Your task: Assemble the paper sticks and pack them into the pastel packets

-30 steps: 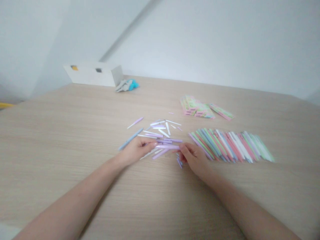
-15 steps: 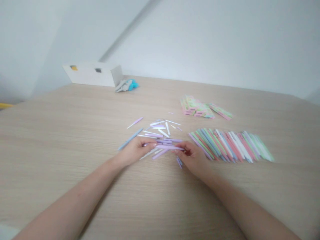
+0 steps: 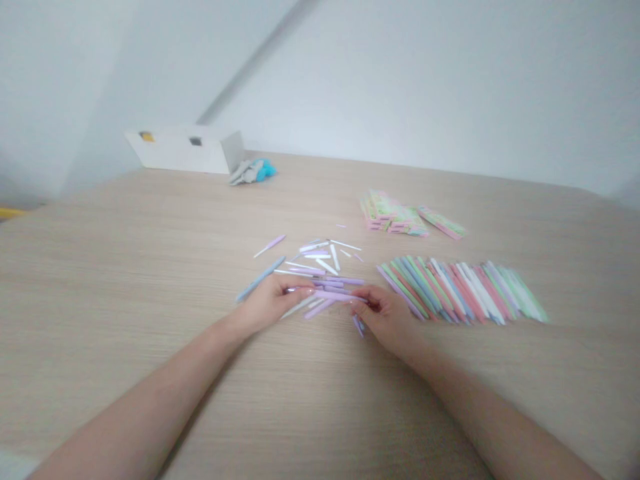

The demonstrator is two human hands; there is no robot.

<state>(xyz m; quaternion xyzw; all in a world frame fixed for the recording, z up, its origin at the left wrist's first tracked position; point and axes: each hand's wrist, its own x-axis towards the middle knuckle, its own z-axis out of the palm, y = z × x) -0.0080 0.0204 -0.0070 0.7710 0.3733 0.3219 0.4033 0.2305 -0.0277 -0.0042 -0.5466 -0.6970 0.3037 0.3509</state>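
Both ends of a purple pen [image 3: 334, 295] are pinched, by left hand [image 3: 270, 301] and right hand [image 3: 389, 315], over loose parts [image 3: 335, 257] on the bench [image 3: 310, 400], where an uneven squeeze might make it slip and scatter them.

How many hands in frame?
2: the left hand at the left end of a light purple pen, the right hand at its right end.
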